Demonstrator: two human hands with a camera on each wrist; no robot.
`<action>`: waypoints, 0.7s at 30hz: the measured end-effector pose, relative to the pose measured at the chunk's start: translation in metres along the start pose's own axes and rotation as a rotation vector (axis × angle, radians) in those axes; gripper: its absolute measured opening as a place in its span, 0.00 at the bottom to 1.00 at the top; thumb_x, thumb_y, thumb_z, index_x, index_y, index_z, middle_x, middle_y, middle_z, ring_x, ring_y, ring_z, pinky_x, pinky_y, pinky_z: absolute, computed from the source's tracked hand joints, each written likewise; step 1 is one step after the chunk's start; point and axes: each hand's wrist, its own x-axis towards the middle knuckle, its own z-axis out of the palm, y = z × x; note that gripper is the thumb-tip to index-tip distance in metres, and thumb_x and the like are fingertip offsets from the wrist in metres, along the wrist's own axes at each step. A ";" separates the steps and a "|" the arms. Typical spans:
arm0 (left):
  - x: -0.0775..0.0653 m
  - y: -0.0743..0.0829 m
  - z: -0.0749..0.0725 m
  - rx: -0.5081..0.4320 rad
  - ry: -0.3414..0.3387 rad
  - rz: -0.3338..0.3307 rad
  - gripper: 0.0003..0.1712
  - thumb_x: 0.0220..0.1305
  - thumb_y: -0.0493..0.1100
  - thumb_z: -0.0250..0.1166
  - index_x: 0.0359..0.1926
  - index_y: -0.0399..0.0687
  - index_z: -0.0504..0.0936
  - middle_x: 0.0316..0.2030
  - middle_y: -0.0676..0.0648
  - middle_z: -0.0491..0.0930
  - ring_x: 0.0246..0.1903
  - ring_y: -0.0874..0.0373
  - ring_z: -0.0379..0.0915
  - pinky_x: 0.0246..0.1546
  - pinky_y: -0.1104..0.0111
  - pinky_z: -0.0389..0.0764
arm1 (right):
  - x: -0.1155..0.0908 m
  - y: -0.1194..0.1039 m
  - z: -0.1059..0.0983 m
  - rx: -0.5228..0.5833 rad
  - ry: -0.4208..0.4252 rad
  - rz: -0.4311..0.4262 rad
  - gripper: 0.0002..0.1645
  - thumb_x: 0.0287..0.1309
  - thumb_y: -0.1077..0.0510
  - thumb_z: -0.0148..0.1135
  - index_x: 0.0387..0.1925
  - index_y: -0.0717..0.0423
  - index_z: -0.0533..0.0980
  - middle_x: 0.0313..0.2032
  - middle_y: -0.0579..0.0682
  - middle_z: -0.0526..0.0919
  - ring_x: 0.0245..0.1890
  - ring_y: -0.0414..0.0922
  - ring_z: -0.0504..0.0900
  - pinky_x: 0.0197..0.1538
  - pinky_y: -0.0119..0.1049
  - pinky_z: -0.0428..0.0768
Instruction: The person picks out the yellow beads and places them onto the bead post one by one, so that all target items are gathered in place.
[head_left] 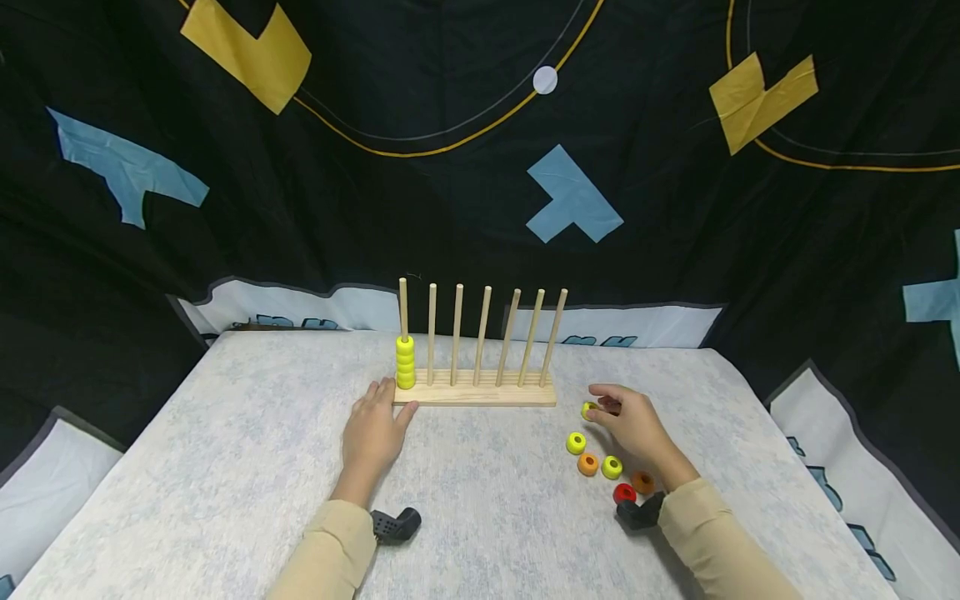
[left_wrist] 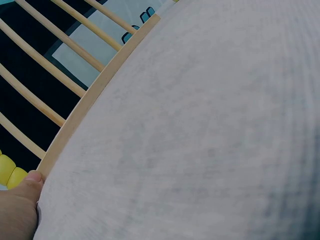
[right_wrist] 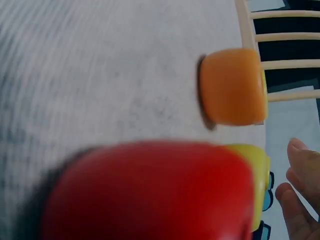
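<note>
A wooden peg stand with several upright rods stands toward the back of the table. Yellow beads are stacked on its leftmost rod. My left hand holds the stand's left end, its thumb along the front edge. To the right of the stand, my right hand is at a loose yellow bead, with thumb and fingers apart around it. That bead is partly covered by the hand. In the right wrist view, the fingers show apart and a red bead fills the foreground.
Nearer me on the right lie two more yellow beads, an orange bead, a brown bead and the red bead, close to my right wrist. The pale table ends before a black cloth backdrop.
</note>
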 end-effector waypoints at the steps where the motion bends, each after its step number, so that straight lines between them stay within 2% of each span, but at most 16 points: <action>1: 0.000 0.000 0.000 -0.001 -0.002 0.000 0.42 0.71 0.61 0.57 0.73 0.38 0.61 0.73 0.36 0.62 0.74 0.37 0.55 0.71 0.42 0.62 | 0.000 0.001 0.000 -0.012 -0.007 0.013 0.29 0.61 0.56 0.68 0.64 0.57 0.74 0.59 0.58 0.80 0.56 0.54 0.82 0.58 0.50 0.82; 8: -0.001 0.000 -0.001 0.001 -0.003 0.002 0.42 0.71 0.61 0.57 0.73 0.37 0.61 0.73 0.36 0.61 0.74 0.38 0.54 0.71 0.43 0.61 | 0.002 0.000 0.004 -0.080 -0.080 0.057 0.32 0.61 0.57 0.68 0.65 0.58 0.72 0.57 0.58 0.80 0.55 0.53 0.82 0.58 0.50 0.82; 21: -0.001 0.000 -0.001 0.003 0.007 0.003 0.42 0.71 0.61 0.58 0.73 0.38 0.62 0.72 0.36 0.63 0.74 0.38 0.55 0.71 0.42 0.63 | 0.003 0.003 0.008 -0.158 -0.067 0.034 0.25 0.63 0.59 0.66 0.61 0.60 0.76 0.51 0.56 0.84 0.50 0.51 0.83 0.56 0.49 0.83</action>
